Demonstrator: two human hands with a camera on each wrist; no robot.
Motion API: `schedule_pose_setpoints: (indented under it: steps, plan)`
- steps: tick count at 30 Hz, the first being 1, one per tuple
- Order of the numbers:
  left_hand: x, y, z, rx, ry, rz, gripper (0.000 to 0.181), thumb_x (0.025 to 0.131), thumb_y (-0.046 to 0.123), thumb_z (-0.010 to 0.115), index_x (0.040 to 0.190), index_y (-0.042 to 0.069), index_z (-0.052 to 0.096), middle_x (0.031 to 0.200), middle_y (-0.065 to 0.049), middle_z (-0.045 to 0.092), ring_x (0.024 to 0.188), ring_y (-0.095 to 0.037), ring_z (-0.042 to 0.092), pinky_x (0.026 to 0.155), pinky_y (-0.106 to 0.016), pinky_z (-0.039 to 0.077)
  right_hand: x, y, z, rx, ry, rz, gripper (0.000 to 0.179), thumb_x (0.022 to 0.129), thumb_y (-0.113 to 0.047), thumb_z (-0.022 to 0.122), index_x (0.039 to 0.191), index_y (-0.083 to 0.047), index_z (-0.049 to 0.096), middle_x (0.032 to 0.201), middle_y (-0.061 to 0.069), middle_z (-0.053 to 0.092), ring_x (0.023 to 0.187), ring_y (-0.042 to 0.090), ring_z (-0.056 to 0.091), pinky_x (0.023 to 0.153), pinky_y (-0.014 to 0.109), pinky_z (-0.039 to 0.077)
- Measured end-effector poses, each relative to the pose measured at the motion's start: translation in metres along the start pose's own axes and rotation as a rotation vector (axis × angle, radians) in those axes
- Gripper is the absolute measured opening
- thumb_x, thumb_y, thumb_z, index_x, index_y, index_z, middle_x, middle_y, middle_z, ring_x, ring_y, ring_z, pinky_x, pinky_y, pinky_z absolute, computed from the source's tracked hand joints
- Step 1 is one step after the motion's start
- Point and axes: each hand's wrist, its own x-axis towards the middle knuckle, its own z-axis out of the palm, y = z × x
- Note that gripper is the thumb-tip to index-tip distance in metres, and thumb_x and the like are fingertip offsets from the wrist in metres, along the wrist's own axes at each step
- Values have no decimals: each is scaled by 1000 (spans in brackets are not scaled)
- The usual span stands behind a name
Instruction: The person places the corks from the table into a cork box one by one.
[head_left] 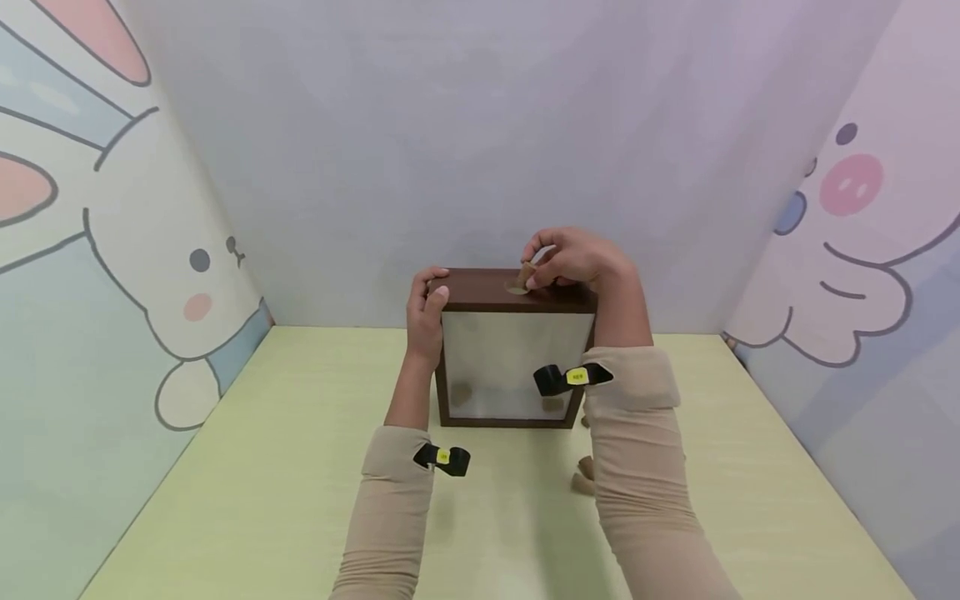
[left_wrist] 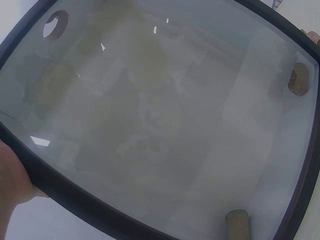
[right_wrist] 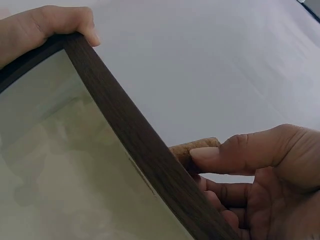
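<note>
A brown-framed shadow box (head_left: pixel 480 290) with a clear front stands upright on the table. My left hand (head_left: pixel 426 315) grips its upper left corner, thumb at the front edge and fingers over the top. Between thumb and fingers, my right hand (head_left: pixel 576 255) pinches a wine cork (head_left: pixel 527 272) at the round hole (head_left: pixel 514 288) in the top. The right wrist view shows the lower end of this cork (right_wrist: pixel 202 144) hidden behind the frame. Inside, one cork (left_wrist: pixel 299 80) lies near a bottom corner and another cork (left_wrist: pixel 237 225) near the other.
Loose corks (head_left: pixel 582 484) lie on the pale yellow-green table (head_left: pixel 300 483) beside the right forearm, partly covered by the sleeve. A grey-white back wall (head_left: pixel 360 167) rises behind the box. Side panels with cartoon animals (head_left: pixel 135 250) flank the table.
</note>
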Motion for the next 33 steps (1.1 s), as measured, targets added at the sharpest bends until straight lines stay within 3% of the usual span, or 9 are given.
schedule_pose_setpoints:
  steps: [5,9,15,20,24,27,33]
  plan:
    - [-2,15,6,3,-6,3,38,87,15,42,115,-9,43,116,-12,40,96,-14,34,82,-32,25,5,-3,-3,-32,-53,19,28,81,-4,67,106,-5,54,92,13,63,67,20,50,55,27,35]
    - [-5,25,11,-12,-10,8,42,86,15,42,116,-14,39,107,-6,41,92,-13,34,80,-32,24,6,-4,-4,-60,-70,34,27,81,-5,69,103,-6,54,92,13,64,65,19,48,55,28,34]
    - [-3,22,16,-18,-1,12,41,86,16,42,115,-13,40,111,-8,42,94,-14,35,80,-32,25,4,-3,-7,-71,-56,37,29,80,-4,69,105,-6,55,90,11,65,68,19,49,57,29,34]
    - [-4,14,16,-5,-20,-11,41,87,17,42,117,-11,41,121,-16,39,99,-14,34,83,-32,25,-9,3,-4,-44,25,8,29,82,-6,68,109,-6,57,88,11,65,75,22,53,64,33,39]
    - [-5,-1,9,-1,-17,-45,43,87,18,43,120,-9,42,130,-23,35,105,-15,34,87,-33,25,-28,7,6,-34,64,-81,28,83,-8,67,109,-5,58,90,11,64,82,26,56,71,36,41]
    - [-3,-6,4,-4,4,-53,41,88,19,43,120,-6,44,130,-19,37,107,-15,34,88,-33,26,-40,7,12,-37,64,-173,26,84,-7,64,109,-3,58,92,11,64,85,24,57,75,36,42]
    - [1,11,7,0,2,-17,41,87,18,43,118,-9,42,111,-2,43,97,-14,36,83,-32,27,-61,14,19,-20,50,-316,24,85,3,58,109,4,55,91,14,61,86,24,59,76,36,46]
